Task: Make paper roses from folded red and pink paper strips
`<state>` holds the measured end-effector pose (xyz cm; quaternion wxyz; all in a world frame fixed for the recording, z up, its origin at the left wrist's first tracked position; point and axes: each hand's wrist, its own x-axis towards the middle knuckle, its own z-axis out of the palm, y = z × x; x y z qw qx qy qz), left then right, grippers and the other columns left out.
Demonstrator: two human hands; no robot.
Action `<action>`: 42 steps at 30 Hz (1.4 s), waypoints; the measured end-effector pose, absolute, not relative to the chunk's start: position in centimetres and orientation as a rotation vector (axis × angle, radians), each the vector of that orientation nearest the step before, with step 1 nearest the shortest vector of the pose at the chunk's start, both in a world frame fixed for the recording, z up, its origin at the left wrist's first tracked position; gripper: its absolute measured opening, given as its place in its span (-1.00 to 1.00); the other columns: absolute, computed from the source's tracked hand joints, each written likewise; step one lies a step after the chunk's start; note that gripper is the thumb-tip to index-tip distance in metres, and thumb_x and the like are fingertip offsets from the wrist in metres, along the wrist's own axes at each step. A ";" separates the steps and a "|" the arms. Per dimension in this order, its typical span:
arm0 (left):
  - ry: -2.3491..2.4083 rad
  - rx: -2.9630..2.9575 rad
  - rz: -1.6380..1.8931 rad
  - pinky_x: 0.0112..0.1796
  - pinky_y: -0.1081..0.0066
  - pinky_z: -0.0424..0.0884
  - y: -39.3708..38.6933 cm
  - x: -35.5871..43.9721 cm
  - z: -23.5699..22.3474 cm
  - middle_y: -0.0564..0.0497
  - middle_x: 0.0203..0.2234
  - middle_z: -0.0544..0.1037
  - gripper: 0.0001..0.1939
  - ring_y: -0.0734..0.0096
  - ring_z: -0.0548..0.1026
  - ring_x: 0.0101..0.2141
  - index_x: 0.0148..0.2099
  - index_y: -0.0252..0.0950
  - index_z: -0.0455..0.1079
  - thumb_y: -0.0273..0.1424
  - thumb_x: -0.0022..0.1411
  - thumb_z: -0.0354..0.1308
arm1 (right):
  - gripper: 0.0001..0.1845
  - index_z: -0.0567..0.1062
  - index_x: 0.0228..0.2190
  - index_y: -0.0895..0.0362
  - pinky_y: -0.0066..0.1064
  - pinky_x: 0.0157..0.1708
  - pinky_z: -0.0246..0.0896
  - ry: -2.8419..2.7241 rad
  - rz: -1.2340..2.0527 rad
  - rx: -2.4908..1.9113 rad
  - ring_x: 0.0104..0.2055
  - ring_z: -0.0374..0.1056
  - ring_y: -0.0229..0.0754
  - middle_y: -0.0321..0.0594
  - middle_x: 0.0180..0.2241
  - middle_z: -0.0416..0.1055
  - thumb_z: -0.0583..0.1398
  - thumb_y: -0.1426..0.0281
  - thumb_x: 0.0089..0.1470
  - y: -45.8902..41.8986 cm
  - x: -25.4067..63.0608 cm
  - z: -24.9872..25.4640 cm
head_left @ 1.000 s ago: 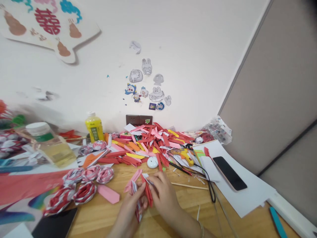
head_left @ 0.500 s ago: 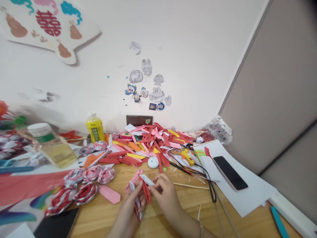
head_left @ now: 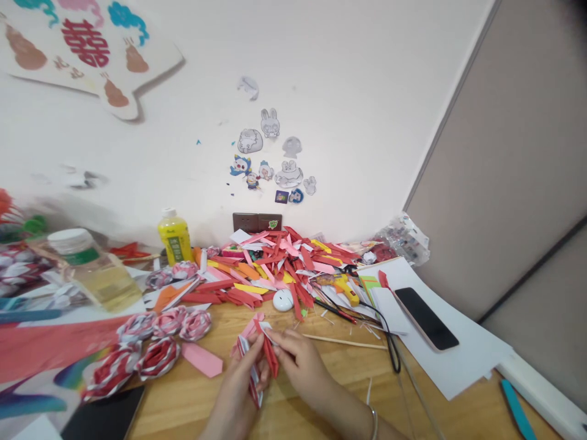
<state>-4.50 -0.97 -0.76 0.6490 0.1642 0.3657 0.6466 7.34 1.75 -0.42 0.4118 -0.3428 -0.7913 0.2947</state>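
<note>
My left hand [head_left: 241, 385] is closed around folded paper strips, red-and-white with a pink one behind, low in the middle of the view. A red folded paper strip [head_left: 270, 356] with a white flap stands between my two hands. The fingers of my right hand [head_left: 298, 360] pinch the white flap at its upper end, so both hands are on this paper. On the table just left of my left hand lies a flat pink folded strip [head_left: 202, 359]. Several rolled red, pink and white paper roses [head_left: 158, 357] sit further left.
A heap of folded paper strips [head_left: 284, 263] lies against the wall, with a white earbud case [head_left: 283, 299] before it. A yellow glue gun [head_left: 346, 289], its black cable and a phone [head_left: 426, 319] are on the right. A yellow bottle [head_left: 175, 237] and a jar [head_left: 94, 269] stand left.
My right hand has moved left and closer to my left hand, folding the white flap down against the red strip. My left hand has hardly moved.
</note>
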 end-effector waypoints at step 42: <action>1.234 0.908 1.300 -0.78 0.63 -0.05 -0.9 -4.6 -1.2 0.13 -0.90 0.28 -0.43 0.68 0.11 -0.85 -0.68 -0.29 0.18 0.12 -0.02 0.05 | -0.60 0.24 0.06 0.15 -0.35 -0.22 0.26 -2.297 0.427 -0.836 -0.20 0.38 -0.12 -0.09 -0.18 0.45 -0.07 0.44 0.19 1.2 8.2 0.0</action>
